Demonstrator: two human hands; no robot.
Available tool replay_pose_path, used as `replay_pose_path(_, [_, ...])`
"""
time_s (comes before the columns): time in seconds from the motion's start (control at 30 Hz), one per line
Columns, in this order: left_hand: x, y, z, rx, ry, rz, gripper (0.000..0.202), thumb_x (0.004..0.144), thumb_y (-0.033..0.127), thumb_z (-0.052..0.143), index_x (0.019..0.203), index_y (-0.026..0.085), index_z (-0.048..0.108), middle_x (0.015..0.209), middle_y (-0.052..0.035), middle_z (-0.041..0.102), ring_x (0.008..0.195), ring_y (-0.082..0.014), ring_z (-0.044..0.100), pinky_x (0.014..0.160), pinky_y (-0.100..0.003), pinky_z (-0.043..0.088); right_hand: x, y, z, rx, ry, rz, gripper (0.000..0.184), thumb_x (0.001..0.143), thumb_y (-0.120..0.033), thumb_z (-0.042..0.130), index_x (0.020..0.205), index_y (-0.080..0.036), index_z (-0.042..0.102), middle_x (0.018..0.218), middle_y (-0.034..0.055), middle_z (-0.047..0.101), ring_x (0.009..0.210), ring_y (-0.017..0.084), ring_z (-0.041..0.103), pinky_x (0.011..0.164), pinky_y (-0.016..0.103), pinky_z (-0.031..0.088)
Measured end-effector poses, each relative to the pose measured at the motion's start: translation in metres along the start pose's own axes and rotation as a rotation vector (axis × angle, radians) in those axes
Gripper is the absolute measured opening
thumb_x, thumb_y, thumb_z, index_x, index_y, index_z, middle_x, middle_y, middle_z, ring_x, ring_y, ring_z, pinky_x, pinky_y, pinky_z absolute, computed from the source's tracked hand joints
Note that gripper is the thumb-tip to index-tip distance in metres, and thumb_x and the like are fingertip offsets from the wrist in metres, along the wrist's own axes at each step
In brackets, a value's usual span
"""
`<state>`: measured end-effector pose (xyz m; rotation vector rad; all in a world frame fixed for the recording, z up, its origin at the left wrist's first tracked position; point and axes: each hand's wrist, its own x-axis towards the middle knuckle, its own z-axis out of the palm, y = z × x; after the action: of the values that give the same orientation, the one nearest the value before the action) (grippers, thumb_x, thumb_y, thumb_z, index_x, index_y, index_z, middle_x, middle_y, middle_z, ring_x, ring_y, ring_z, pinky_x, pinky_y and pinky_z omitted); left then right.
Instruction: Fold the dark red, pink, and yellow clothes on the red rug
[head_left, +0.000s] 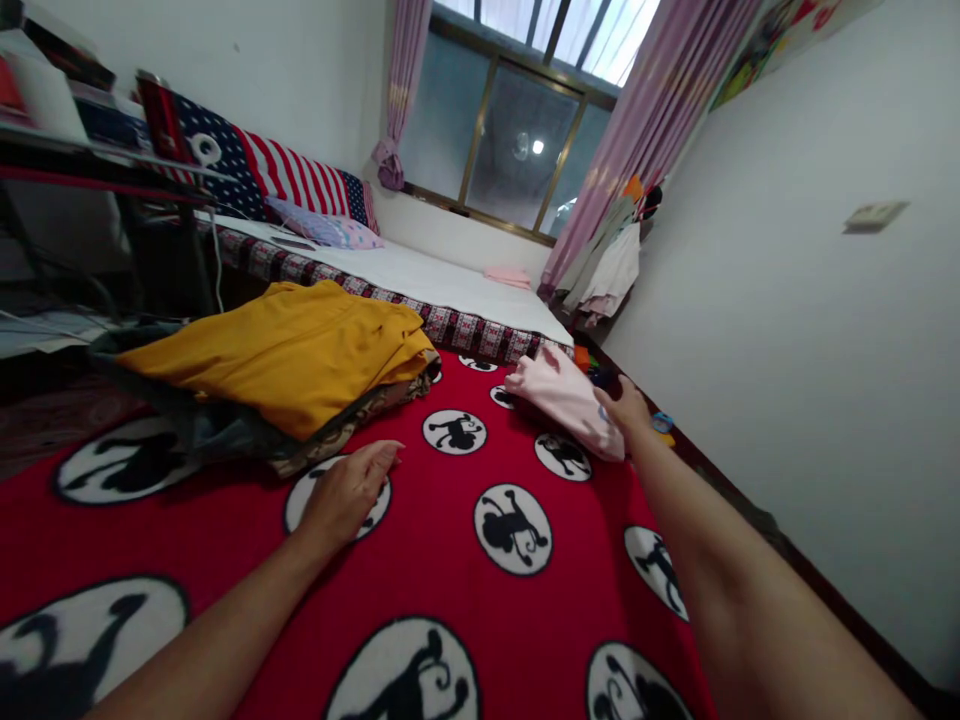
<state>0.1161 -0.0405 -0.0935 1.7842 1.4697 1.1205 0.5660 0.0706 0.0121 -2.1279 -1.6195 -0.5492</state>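
My left hand (354,492) hovers over or rests on the red blanket (420,550), which has black monkey figures in white circles. Its fingers are stretched out close together and hold nothing. On the right, my right hand (628,408) grips the edge of a folded pink garment (566,395), thumb against the cloth and the other fingers partly hidden. Beyond my left hand lies a pile of clothes, with a mustard-yellow garment (300,345) on top. Dark and patterned cloth shows beneath it.
A bench or bed with a white top (442,268) runs along the window, holding a flag-patterned cushion (296,165) and a small pink cloth (508,276). A cluttered desk (97,160) stands left. Clothes (611,265) hang by the curtain. A white wall (825,330) bounds the right.
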Motion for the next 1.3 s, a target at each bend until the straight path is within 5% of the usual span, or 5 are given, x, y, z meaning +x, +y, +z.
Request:
replay_pose_path(0.2, [0.000,0.002,-0.001,-0.008,-0.017,-0.009,0.062,0.088,0.065,0.025,0.107,0.022,0.066,0.096,-0.0069,0.073,0.078,-0.0238,0.065,0.075,-0.036,0.050,-0.065,-0.042,0.044,-0.171,-0.289,-0.122,0.075,0.087,-0.059,0.051,0.152,-0.031,0.024,0.160,0.0123,0.016,0.145,0.042,0.012,0.105,0.068,0.023])
replay_pose_path(0.47, [0.000,0.005,-0.002,-0.009,-0.022,0.043,0.061,0.088,0.062,0.027,0.094,0.021,0.071,0.096,-0.0085,0.073,0.089,-0.0259,0.065,0.081,-0.037,0.050,-0.049,-0.048,0.005,-0.265,-0.271,-0.225,0.051,0.090,-0.007,0.031,0.136,-0.019,0.051,0.124,0.0196,0.061,0.109,0.029,0.061,0.088,0.042,0.047])
replay_pose_path(0.77, [0.001,0.002,0.000,0.010,-0.033,0.050,0.060,0.092,0.061,0.026,0.089,0.021,0.072,0.093,-0.0060,0.073,0.087,-0.0232,0.065,0.079,-0.033,0.046,-0.067,0.019,0.004,-0.105,-0.229,-0.455,0.050,0.086,-0.004,0.034,0.122,-0.020,0.063,0.138,0.0064,0.056,0.129,0.019,0.048,0.106,0.031,0.038])
replay_pose_path(1.0, [0.002,0.003,-0.001,0.090,-0.028,0.113,0.055,0.092,0.057,0.030,0.083,0.021,0.072,0.092,-0.0054,0.072,0.089,-0.0229,0.065,0.080,-0.032,0.045,-0.115,-0.027,0.038,-0.076,-0.246,-0.058,0.063,0.085,-0.014,0.038,0.147,-0.010,0.035,0.156,0.0130,0.028,0.144,0.027,0.024,0.111,0.051,0.031])
replay_pose_path(1.3, [0.002,0.000,-0.001,0.161,0.020,0.201,0.045,0.091,0.045,0.036,0.085,0.019,0.073,0.094,-0.0079,0.072,0.092,-0.0231,0.064,0.084,-0.032,0.046,-0.179,-0.086,0.008,-0.046,-0.502,0.035,0.066,0.096,-0.055,0.021,0.152,-0.020,0.028,0.160,0.0116,0.019,0.147,0.030,0.015,0.111,0.061,0.019])
